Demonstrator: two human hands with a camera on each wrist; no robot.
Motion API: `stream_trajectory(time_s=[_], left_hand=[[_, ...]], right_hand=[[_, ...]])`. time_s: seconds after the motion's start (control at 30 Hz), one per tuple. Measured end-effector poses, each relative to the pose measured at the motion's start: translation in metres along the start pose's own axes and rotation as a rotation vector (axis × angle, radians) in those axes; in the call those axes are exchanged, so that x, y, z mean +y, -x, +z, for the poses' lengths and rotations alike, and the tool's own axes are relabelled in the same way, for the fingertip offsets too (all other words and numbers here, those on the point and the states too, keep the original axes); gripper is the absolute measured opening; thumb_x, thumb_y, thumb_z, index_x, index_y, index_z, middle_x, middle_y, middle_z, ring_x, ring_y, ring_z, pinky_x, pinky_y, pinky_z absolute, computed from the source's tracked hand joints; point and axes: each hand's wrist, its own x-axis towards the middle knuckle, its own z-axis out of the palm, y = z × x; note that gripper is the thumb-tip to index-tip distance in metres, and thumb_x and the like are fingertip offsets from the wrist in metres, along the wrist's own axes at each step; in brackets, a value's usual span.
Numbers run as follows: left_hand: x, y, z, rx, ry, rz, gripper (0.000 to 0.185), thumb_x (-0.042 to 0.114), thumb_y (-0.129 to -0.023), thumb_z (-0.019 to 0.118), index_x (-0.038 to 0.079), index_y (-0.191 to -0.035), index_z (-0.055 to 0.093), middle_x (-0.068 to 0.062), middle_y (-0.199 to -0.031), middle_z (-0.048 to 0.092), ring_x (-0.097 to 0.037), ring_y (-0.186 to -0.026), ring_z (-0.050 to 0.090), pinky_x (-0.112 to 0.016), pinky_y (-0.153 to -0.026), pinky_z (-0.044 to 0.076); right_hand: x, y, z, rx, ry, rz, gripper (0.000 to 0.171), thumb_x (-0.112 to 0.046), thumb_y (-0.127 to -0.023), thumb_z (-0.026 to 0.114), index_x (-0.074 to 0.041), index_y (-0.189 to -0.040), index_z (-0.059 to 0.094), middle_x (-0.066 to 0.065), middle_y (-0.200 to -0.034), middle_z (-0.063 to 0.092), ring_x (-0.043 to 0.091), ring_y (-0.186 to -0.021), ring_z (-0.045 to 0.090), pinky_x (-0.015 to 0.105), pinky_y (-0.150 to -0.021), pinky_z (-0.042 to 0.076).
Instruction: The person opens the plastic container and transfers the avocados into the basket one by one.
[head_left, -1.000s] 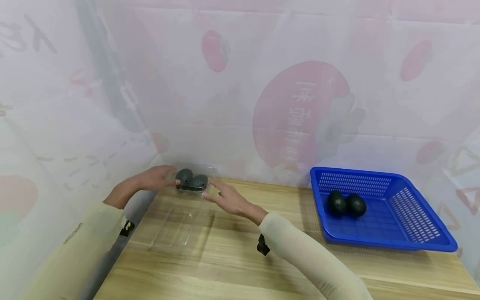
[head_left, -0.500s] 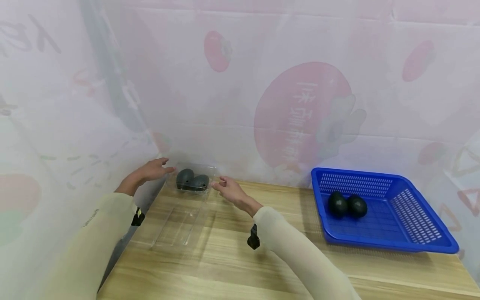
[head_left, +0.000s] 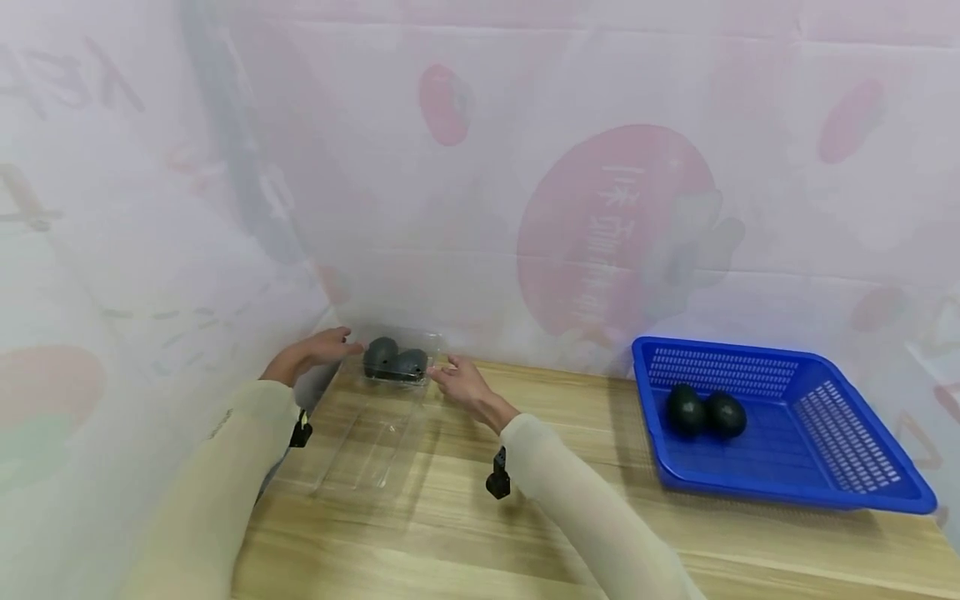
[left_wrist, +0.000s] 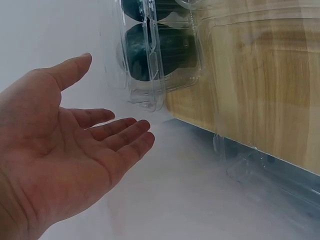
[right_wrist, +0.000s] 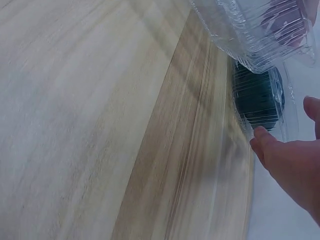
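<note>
A clear plastic clamshell box [head_left: 396,362] with two dark avocados inside sits at the back left corner of the wooden table [head_left: 540,517]. My left hand [head_left: 318,352] is just left of it, open and palm up [left_wrist: 75,155], a short gap from the box [left_wrist: 157,55]. On the box's right side is my right hand [head_left: 465,385], fingers relaxed. In the right wrist view its fingertips [right_wrist: 261,139] are at the edge of the box [right_wrist: 260,95]; I cannot tell if they touch. Neither hand holds anything.
An empty clear plastic tray [head_left: 367,442] lies on the table in front of the box. A blue slotted basket [head_left: 720,346] at the right holds two more dark avocados [head_left: 705,411]. Pale printed sheeting closes in the back and left sides.
Both hands held the clamshell box a second ago, then let go of it. The box now rests at the back corner, and the hands stay beside it.
</note>
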Motion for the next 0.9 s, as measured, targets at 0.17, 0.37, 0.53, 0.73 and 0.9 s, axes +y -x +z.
stream_trajectory(time_s=[0.17,0.37,0.53,0.73,0.9], left_hand=[[0.001,-0.006,0.006,0.005,0.015,-0.028,0.086,0.042,-0.114,0.043,-0.011,-0.165,-0.001,-0.036,-0.171,0.002,-0.056,-0.157,0.006,-0.068,-0.124,0.017],[0.001,-0.009,0.008,0.007,0.026,-0.02,0.084,0.039,-0.114,0.044,-0.013,-0.164,0.001,-0.038,-0.17,0.002,-0.057,-0.156,0.008,-0.067,-0.125,0.018],[0.001,-0.009,0.011,-0.002,0.044,-0.02,0.083,0.035,-0.114,0.047,-0.016,-0.163,0.003,-0.039,-0.169,0.005,-0.057,-0.156,0.01,-0.066,-0.124,0.021],[0.001,-0.011,0.013,0.01,0.037,-0.023,0.081,0.031,-0.113,0.05,-0.018,-0.162,0.007,-0.04,-0.168,0.006,-0.057,-0.155,0.012,-0.065,-0.124,0.023],[0.001,-0.011,0.015,0.019,0.038,-0.015,0.082,0.029,-0.112,0.053,-0.019,-0.161,0.008,-0.041,-0.168,0.007,-0.057,-0.155,0.013,-0.064,-0.123,0.026]], right_hand=[[-0.001,-0.003,0.004,0.001,-0.056,0.004,0.077,-0.025,-0.112,0.057,0.002,-0.168,0.012,0.026,-0.166,0.035,0.039,-0.15,0.044,0.05,-0.12,0.04],[-0.005,-0.007,0.009,0.014,-0.078,0.002,0.077,-0.023,-0.112,0.057,0.002,-0.169,0.011,0.026,-0.167,0.034,0.04,-0.149,0.046,0.049,-0.119,0.041],[-0.006,-0.009,0.011,0.037,-0.092,0.017,0.076,-0.02,-0.112,0.057,0.001,-0.168,0.012,0.027,-0.166,0.035,0.04,-0.148,0.046,0.049,-0.118,0.042],[-0.007,-0.01,0.014,0.053,-0.061,0.015,0.073,-0.018,-0.111,0.057,0.003,-0.168,0.015,0.026,-0.163,0.041,0.039,-0.146,0.049,0.048,-0.117,0.044],[-0.007,-0.009,0.016,0.081,-0.068,0.019,0.069,-0.014,-0.111,0.057,0.003,-0.167,0.02,0.025,-0.162,0.043,0.035,-0.137,0.059,0.048,-0.113,0.048]])
